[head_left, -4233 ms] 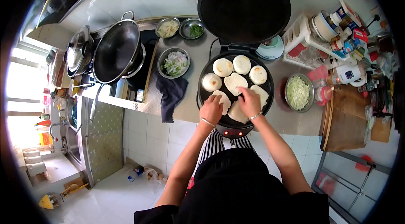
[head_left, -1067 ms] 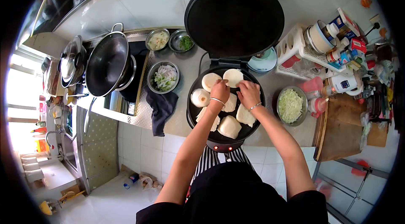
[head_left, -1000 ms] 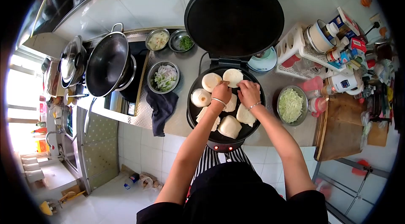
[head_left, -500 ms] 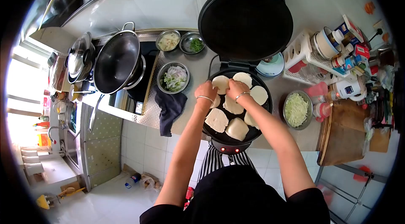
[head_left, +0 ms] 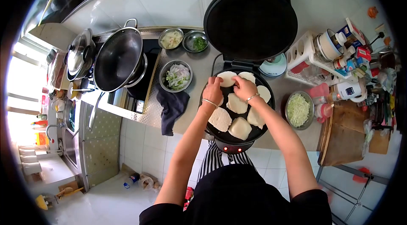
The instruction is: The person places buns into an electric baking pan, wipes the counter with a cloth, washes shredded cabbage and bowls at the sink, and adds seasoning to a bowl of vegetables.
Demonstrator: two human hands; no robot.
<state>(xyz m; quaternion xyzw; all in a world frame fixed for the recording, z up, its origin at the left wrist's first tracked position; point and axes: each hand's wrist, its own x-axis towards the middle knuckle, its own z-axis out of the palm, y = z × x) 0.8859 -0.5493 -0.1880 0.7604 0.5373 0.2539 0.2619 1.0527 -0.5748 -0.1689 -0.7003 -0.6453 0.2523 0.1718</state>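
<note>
A pale round flatbread (head_left: 227,79) lies at the back of the black electric griddle (head_left: 234,117), pinched at its edges by both hands. My left hand (head_left: 213,91) is closed on its left side, with the fingertips at the rim. From the right, my right hand (head_left: 245,88) grips the opposite edge between thumb and fingers. Several more flatbreads lie in the pan, among them a puffed one (head_left: 240,128) at the front and a speckled one (head_left: 220,119) at the left. My left hand partly hides another at the left side.
The griddle's lid (head_left: 251,19) stands raised behind. On the left are a bowl of sliced onion (head_left: 175,76), a dark cloth (head_left: 172,110) and a wok (head_left: 118,60). To the right stand a bowl of shredded vegetable (head_left: 299,110) and a white rack (head_left: 311,62).
The pinched flatbread has shifted toward the back edge of the griddle, and both hands have moved slightly with it. The view has also shifted a little.
</note>
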